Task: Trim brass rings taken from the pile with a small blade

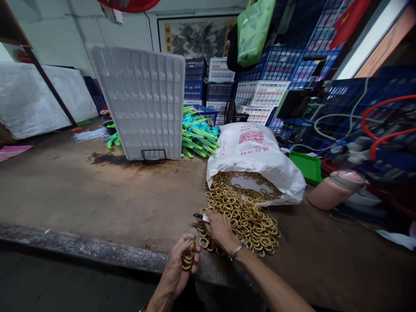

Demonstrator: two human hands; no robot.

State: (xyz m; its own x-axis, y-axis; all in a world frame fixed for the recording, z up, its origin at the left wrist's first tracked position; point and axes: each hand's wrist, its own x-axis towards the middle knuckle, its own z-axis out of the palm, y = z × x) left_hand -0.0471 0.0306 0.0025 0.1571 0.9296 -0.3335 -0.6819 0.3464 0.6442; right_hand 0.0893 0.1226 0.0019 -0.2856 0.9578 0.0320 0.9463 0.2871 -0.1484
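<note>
My left hand (182,259), at the table's front edge, is closed around several gold-coloured rings (187,260). To its right, my right hand (222,228) rests at the left side of a pile of the same rings (251,225). Its fingers are closed on a small knife (205,218) with a white handle and a dark blade pointing left. Part of the handle is hidden by the hand. Behind the pile lies a white sack (247,147) with red print, its mouth towards me and more rings inside.
A ribbed white plastic tray (143,104) stands upright in a black wire stand (154,156) on the brown table (97,195). Green and turquoise plastic pieces (198,136) are heaped beside it. On the right are a green tray (305,167) and a pink bottle (336,190). Stacked crates (260,93) stand behind.
</note>
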